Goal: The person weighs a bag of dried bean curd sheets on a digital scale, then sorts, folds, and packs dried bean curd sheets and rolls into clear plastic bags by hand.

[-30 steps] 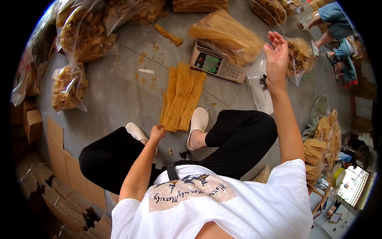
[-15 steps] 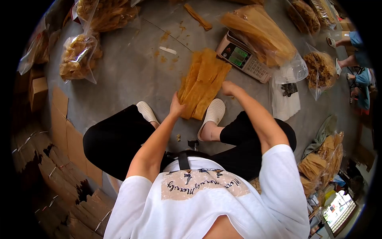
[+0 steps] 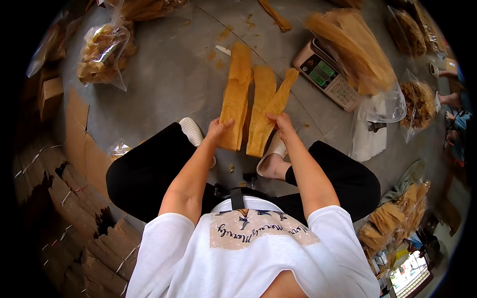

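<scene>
Long, flat yellow-brown dried sheets, perhaps dried bean curd skin, are split into two groups above the floor between my feet. My left hand grips the lower part of the left sheet, thumb on top. My right hand is closed on the right sheets, which fan apart at their far ends. A dark gap shows between the groups. To the right, a digital scale with lit green displays carries a large plastic bag of similar sheets. The fingers under the sheets are hidden.
Bagged dried pieces lie at the upper left, and another bag at the right. A white plastic bag is beside the scale. Brown bundles are stacked at the lower left. A person's legs show at the far right.
The sheets, gathered in one bundle before, are now parted into two groups. My right hand has gone from beside the bundle to gripping the right group. The view has shifted slightly.
</scene>
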The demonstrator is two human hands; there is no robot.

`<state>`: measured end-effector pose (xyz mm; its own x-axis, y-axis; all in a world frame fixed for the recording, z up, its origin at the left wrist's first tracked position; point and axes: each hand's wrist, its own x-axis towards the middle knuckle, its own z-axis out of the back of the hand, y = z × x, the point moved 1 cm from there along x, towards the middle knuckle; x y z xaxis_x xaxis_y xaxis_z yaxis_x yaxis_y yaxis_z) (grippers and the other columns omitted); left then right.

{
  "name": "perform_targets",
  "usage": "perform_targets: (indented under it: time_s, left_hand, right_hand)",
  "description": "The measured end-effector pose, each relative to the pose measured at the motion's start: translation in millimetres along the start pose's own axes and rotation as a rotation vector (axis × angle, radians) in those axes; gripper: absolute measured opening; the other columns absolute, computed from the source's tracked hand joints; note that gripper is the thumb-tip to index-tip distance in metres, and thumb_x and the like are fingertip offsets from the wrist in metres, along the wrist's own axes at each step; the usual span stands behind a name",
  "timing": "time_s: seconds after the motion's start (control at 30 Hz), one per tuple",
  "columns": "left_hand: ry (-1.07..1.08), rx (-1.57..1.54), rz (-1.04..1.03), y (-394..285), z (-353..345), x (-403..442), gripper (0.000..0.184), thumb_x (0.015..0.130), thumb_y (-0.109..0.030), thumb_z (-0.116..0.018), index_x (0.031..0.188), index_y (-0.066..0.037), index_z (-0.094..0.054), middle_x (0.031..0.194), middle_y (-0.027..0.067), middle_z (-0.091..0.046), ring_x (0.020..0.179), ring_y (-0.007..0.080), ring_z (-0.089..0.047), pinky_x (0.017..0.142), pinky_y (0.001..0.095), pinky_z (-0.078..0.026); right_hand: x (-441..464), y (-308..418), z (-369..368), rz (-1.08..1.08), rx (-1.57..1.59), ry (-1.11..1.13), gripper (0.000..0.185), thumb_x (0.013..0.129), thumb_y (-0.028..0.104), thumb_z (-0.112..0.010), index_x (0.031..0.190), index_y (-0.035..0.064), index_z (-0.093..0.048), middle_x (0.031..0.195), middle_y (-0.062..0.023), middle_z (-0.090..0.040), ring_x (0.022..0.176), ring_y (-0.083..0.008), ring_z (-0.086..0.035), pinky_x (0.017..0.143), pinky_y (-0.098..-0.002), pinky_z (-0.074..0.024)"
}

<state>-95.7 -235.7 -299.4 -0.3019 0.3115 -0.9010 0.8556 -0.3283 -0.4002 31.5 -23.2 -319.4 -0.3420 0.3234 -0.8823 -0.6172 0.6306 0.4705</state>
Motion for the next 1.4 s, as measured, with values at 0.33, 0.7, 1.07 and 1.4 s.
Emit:
perform_targets:
  time_s: [0.33,0.7,1.07,1.4]
  left_hand:
    - [-0.132,-0.3,-0.125,-24.4,20.3,-32.6,0.031,0.088,-0.018,-0.062,0.112,0.0,-0.054,0.101,0.0111,-0.063,0.089,0.0284,-0.062,0.075,0.0459,-0.051]
    - [-0.025,-0.366,-0.226,-16.6,31.5,-54.0,0.033,0.087,-0.017,-0.063,0.114,0.0,-0.053,0.106,0.012,-0.062,0.091,0.0289,-0.063,0.079,0.045,-0.052]
    - [0.184,-0.409,-0.264,-16.7,-5.4,-85.9,0.027,0.086,-0.005,-0.061,0.112,0.002,-0.055,0.103,0.0146,-0.063,0.092,0.0299,-0.064,0.077,0.0461,-0.053]
    - [0.103,-0.276,-0.344,-15.2,-39.1,-80.7,0.045,0.075,0.01,-0.064,0.116,-0.002,-0.049,0.102,0.012,-0.062,0.091,0.0274,-0.062,0.076,0.0406,-0.051]
  right_hand:
    - [-47.2,32.0,-16.8,0.346,0.116,-0.032,0.031,0.079,0.007,-0.061,0.106,-0.0054,-0.052,0.094,-0.0145,-0.061,0.077,-0.0212,-0.062,0.064,-0.0329,-0.0507]
    - [-88.9,41.5,-33.9,0.496,0.13,0.025,0.038,0.073,0.002,-0.067,0.107,-0.006,-0.054,0.096,-0.0136,-0.063,0.081,-0.0215,-0.064,0.069,-0.0313,-0.0514]
    - [-163.2,85.8,-29.4,0.557,0.213,0.088,0.029,0.08,0.0,-0.063,0.104,-0.0073,-0.051,0.092,-0.0139,-0.062,0.074,-0.0211,-0.063,0.065,-0.0316,-0.0535]
    - [-257.9,154.3,38.3,0.811,0.414,0.363,0.03,0.081,-0.003,-0.059,0.109,0.0054,-0.054,0.105,-0.0073,-0.061,0.099,-0.0225,-0.058,0.086,-0.0355,-0.0497]
